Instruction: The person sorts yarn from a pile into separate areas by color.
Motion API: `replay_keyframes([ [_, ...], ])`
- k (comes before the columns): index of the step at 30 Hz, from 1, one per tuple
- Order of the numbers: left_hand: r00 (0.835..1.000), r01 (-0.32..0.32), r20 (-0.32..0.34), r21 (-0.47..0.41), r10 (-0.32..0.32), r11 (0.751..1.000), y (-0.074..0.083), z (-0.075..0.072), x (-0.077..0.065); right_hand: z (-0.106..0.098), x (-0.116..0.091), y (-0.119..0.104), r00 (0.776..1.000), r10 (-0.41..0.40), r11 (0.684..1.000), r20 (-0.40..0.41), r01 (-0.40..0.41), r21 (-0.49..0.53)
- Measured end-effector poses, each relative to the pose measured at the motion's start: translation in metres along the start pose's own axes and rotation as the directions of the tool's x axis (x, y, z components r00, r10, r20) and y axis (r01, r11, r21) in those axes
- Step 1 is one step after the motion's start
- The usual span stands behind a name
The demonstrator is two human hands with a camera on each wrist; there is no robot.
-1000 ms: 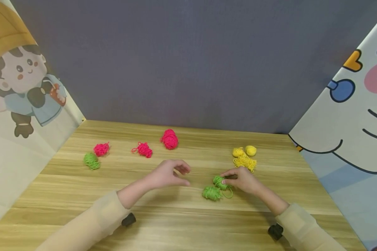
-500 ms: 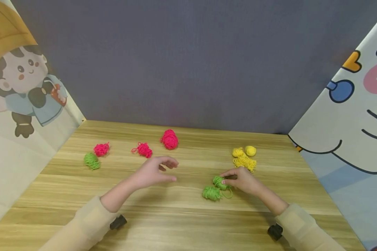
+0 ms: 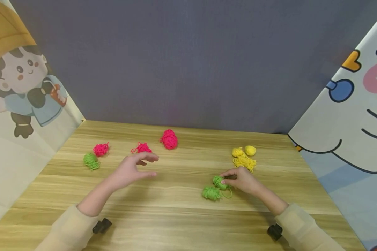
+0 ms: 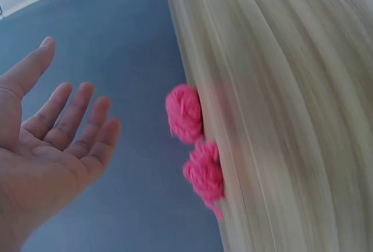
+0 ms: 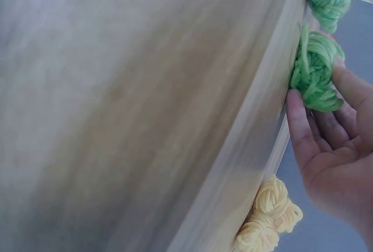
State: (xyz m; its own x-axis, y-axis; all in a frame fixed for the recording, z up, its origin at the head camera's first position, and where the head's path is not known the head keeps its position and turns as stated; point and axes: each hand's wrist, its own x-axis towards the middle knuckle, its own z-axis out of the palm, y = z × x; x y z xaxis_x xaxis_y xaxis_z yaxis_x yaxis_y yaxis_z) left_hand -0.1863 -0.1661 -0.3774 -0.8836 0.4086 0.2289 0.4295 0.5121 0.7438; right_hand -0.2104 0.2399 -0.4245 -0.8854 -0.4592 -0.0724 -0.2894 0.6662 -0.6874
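In the head view my right hand [image 3: 242, 179] holds a small green yarn ball [image 3: 218, 182] between thumb and fingers, low at the table. Against its near left side lies a second green yarn ball [image 3: 211, 193], and a loose green strand loops out beside them. My left hand [image 3: 128, 171] hovers over the left middle of the table, fingers spread from the thumb, holding nothing. Just beyond it is a pink yarn ball [image 3: 142, 147], partly covered by the hand. The left wrist view shows the bare left palm [image 4: 55, 161] with two pink balls [image 4: 185, 114] farther off.
Yellow yarn balls [image 3: 244, 161] cluster beyond my right hand. A larger pink ball [image 3: 169, 139] lies near the dark back panel [image 3: 182, 69]. At the far left, a pink ball [image 3: 101, 149] sits beside a green one [image 3: 91, 161]. Printed side panels [image 3: 358, 139] flank the wooden table [image 3: 176, 223].
My left hand has moved left across the table, away from the two green balls, and now partly covers a pink one. The right hand has stayed at its green ball.
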Motion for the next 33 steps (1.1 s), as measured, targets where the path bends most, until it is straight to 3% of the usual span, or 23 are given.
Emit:
replay_keyframes([
  [5,0.999,0.003,-0.051,0.029,-0.001,1.000,-0.010,-0.014,-0.010,0.000,0.001,0.001,1.000,-0.007,1.000,0.004,0.007,-0.007],
  [14,0.990,0.084,-0.120,0.070,-0.075,0.994,-0.023,-0.040,-0.024,0.000,0.001,0.002,1.000,-0.016,1.000,-0.001,0.016,-0.019],
  [21,0.979,0.119,-0.177,0.086,-0.102,0.989,-0.046,-0.060,-0.034,0.000,0.001,0.001,1.000,-0.011,1.000,0.002,0.011,-0.017],
  [33,0.968,0.153,-0.231,0.242,-0.097,0.958,-0.079,-0.087,-0.047,0.000,0.000,0.001,1.000,-0.012,1.000,-0.005,0.012,-0.019],
])
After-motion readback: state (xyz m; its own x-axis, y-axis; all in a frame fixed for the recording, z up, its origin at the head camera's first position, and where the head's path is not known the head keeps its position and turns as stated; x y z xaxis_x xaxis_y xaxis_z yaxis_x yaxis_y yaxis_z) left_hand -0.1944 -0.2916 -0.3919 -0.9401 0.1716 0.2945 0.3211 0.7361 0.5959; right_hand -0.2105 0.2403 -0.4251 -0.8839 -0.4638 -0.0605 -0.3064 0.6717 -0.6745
